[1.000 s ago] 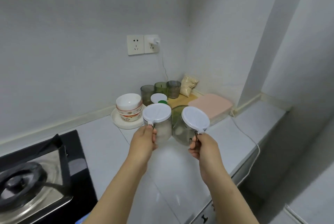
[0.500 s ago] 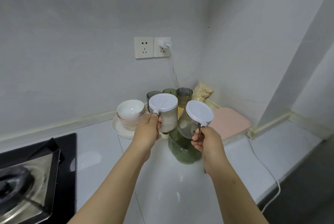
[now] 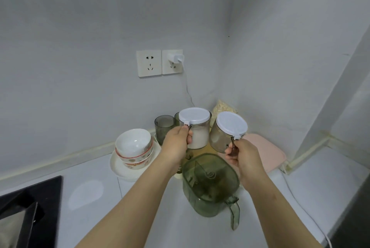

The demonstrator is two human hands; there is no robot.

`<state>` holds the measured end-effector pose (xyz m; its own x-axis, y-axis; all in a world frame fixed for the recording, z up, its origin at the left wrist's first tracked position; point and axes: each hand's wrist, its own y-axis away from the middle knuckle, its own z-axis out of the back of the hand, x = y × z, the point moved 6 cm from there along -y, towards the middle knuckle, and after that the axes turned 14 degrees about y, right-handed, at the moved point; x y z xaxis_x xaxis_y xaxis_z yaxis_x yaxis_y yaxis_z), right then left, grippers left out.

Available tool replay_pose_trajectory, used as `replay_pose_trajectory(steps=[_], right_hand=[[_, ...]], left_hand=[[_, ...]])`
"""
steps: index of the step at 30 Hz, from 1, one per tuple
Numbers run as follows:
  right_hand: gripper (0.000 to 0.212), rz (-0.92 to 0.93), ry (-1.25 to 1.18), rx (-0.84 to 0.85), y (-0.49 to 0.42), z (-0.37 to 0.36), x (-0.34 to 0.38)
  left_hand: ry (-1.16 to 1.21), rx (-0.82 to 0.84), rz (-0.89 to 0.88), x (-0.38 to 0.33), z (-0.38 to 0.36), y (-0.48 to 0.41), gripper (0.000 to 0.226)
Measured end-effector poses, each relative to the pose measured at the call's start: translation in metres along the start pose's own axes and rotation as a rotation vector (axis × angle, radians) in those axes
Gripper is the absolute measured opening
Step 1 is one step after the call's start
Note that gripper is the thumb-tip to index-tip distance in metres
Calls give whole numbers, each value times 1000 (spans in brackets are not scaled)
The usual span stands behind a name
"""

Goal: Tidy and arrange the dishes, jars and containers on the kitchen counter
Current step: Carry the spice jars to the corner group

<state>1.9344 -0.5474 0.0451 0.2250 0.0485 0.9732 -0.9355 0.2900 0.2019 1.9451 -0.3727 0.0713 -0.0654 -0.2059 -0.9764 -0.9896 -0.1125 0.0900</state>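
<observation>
My left hand [image 3: 177,143] grips the handle of a white-lidded jar [image 3: 197,127] holding white powder, raised above the counter. My right hand [image 3: 241,152] grips the handle of a second white-lidded jar [image 3: 226,130], tilted and smoky clear. Both jars hang in the air over the back corner, close together. Below them a green see-through container [image 3: 208,185] with a handle stands on the white counter [image 3: 150,211]. Stacked bowls [image 3: 134,147] sit on a white plate [image 3: 118,169] to the left.
Green glass cups [image 3: 163,126] stand against the back wall behind the jars. A pink board [image 3: 268,152] lies at the right, a bag of grains [image 3: 223,107] in the corner. A black stove [image 3: 30,207] sits at the left. A white cable [image 3: 300,203] runs along the counter's right edge.
Both hands have carried the jars up and farther back toward the corner. The view has moved closer, and the green container now shows fully below the jars.
</observation>
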Motion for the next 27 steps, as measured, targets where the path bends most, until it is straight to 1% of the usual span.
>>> replay_pose_trajectory(steps=[3,7,10,13,16,21,24,27], right_hand=[[30,7,-32,27,-25,2,4],[30,12,38,42,-64,1,9],[31,12,35,28,-96,5,7],[31,-20,65,27,-119,9,0],[29,-55,177,17,-144,16,-10],[26,-27,325,29,-172,15,-15],[29,-34,333,61,-179,5,-15],[27,-32,370,98,-186,-4,-20]], left_hand=[[3,2,34,6,-13,-20,35],[30,-9,46,13,-31,-49,35],[33,-64,96,27,-45,-71,34],[1,-55,119,40,-55,-89,33],[-22,-60,173,54,-61,-102,31],[-70,-86,241,72,-64,-123,31],[-37,-117,288,79,-66,-127,30],[51,-136,363,93,-69,-127,25]])
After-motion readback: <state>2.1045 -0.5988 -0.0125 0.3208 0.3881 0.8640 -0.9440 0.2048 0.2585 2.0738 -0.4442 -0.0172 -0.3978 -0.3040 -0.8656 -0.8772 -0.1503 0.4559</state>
